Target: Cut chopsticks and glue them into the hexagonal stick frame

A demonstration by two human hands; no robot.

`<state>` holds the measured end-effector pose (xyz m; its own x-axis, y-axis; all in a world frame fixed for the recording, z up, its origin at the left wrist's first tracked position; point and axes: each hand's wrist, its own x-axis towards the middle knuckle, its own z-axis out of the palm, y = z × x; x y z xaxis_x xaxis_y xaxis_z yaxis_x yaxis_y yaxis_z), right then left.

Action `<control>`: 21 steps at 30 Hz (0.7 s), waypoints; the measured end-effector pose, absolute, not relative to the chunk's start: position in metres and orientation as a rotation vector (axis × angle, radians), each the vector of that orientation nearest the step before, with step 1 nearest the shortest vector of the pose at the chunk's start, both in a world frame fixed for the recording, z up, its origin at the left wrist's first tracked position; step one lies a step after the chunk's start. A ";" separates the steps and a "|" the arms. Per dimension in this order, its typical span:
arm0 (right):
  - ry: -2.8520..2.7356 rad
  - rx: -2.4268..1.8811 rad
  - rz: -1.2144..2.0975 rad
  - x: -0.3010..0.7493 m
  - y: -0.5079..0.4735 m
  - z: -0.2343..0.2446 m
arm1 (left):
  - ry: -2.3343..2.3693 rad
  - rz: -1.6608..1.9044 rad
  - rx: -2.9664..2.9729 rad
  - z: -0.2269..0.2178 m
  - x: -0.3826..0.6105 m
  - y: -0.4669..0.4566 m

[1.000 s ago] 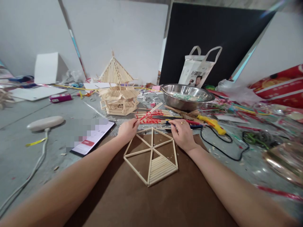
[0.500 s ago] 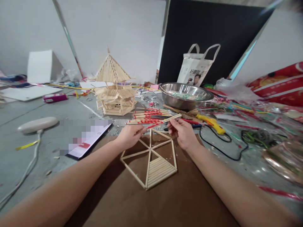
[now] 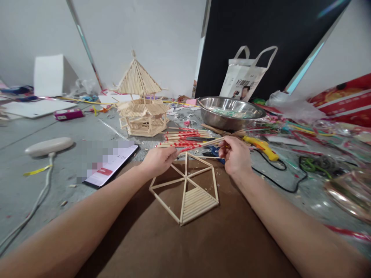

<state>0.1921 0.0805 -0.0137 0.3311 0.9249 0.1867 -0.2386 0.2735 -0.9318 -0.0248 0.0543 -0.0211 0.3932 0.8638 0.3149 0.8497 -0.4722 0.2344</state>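
Observation:
A slim wooden chopstick with a red-printed end (image 3: 198,146) spans between my hands above the far side of a flat hexagonal stick frame. My left hand (image 3: 160,161) is closed on its red end. With curled fingers, my right hand (image 3: 237,155) grips the plain end. The hexagonal frame (image 3: 165,206) lies on a brown board (image 3: 162,251); its spokes meet in the middle. Side-by-side sticks (image 3: 199,203) fill part of its near right section. Beyond my hands lie several red-printed chopsticks (image 3: 185,136). A dark blue object, partly hidden, is beside my right hand.
A stick-built pavilion model (image 3: 139,79) stands behind at left. The phone (image 3: 116,166) and a white corded device (image 3: 49,146) are at left. At right are a metal basin (image 3: 232,122), a yellow glue gun (image 3: 262,148) with black cord, and plastic scraps.
My right hand has shifted right and turned, its fingers curling further around the chopstick's end. My left hand stays closed near the same place. The view has tilted slightly.

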 end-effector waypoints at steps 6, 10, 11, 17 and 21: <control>-0.740 -0.956 0.742 0.211 0.094 -0.008 | 1.875 0.508 2.612 -0.020 -0.036 0.060; -0.627 -0.968 0.695 0.228 0.103 -0.005 | 1.996 0.455 2.612 -0.020 -0.046 0.066; -0.604 -0.972 0.692 0.230 0.104 -0.004 | 2.018 0.445 2.601 -0.019 -0.047 0.066; -0.491 -0.994 0.659 0.243 0.109 0.003 | 2.074 0.424 2.561 -0.019 -0.051 0.069; -0.431 -1.010 0.646 0.254 0.111 0.005 | 2.232 0.355 2.401 -0.024 -0.056 0.075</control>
<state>0.2541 0.1111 0.0052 0.7375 0.6742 0.0389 -0.2951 0.3736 -0.8794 -0.0561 0.0754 -0.0238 0.0661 0.9630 0.2611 0.9965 -0.0770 0.0317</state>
